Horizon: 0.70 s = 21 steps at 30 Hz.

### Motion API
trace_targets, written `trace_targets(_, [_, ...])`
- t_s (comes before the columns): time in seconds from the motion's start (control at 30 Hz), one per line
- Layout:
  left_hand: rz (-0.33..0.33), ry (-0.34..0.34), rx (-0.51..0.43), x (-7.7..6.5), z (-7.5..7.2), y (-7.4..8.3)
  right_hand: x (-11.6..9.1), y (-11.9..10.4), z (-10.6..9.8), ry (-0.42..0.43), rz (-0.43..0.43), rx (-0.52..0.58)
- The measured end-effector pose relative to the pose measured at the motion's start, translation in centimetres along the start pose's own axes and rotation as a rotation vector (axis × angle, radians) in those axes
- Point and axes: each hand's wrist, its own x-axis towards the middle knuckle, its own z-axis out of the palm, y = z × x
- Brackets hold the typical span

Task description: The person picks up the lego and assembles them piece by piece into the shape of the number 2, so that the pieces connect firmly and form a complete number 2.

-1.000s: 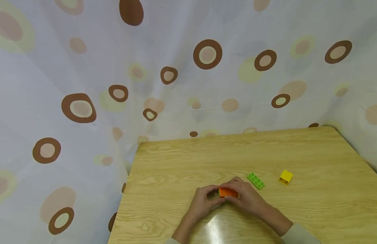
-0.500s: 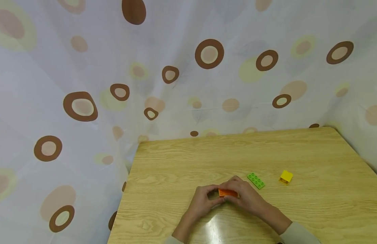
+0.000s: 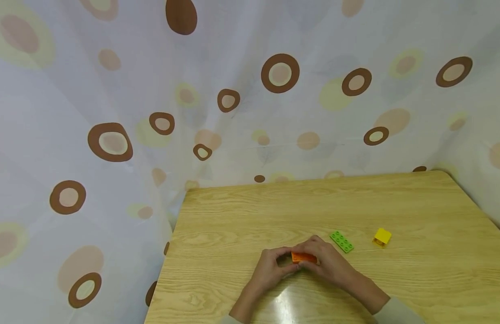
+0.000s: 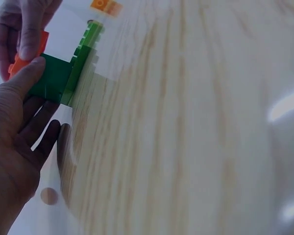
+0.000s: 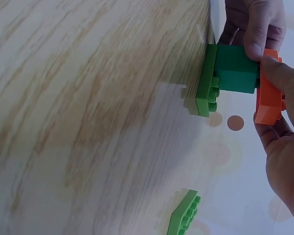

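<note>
An orange toy building brick (image 3: 304,257) lies on top of a dark green block (image 5: 235,68). The block is on one end of a light green studded plate (image 5: 207,81), which rests on the table. My left hand (image 3: 268,270) pinches the dark green block at its sides, thumb near the seam with the orange brick. From the other side my right hand (image 3: 328,263) grips the orange brick between thumb and fingers. In the head view the hands mostly hide the dark green block and lower plate.
A second light green studded plate (image 3: 341,241) lies just beyond my right hand on the wooden table (image 3: 242,211). Farther right is a yellow block (image 3: 382,236). A white curtain with brown ring patterns (image 3: 280,73) hangs behind the table and along its left side.
Both hands keep their hold on the stacked bricks with hardly any movement. The head view has shifted very slightly, so everything sits a little farther right and lower.
</note>
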Motion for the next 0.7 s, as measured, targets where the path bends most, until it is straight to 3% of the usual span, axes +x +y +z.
trace_targets(0.23, [0.059, 0.011, 0.055, 0.8, -0.5, -0.2, 0.7, 0.1, -0.2, 0.042, -0.029, -0.045])
trace_targets(0.37, [0.054, 0.015, 0.063, 1.4, -0.9, -0.1, 1.1, 0.2, -0.5, 0.053, -0.014, -0.054])
trace_targets(0.53, [0.023, 0.002, 0.066, 0.9, -0.7, -0.3, 0.7, 0.3, -0.2, 0.026, -0.01, -0.049])
trace_targets(0.7, [0.034, 0.005, 0.081, 0.2, -0.3, -0.6, 0.0, -0.1, 0.2, 0.035, -0.003, -0.056])
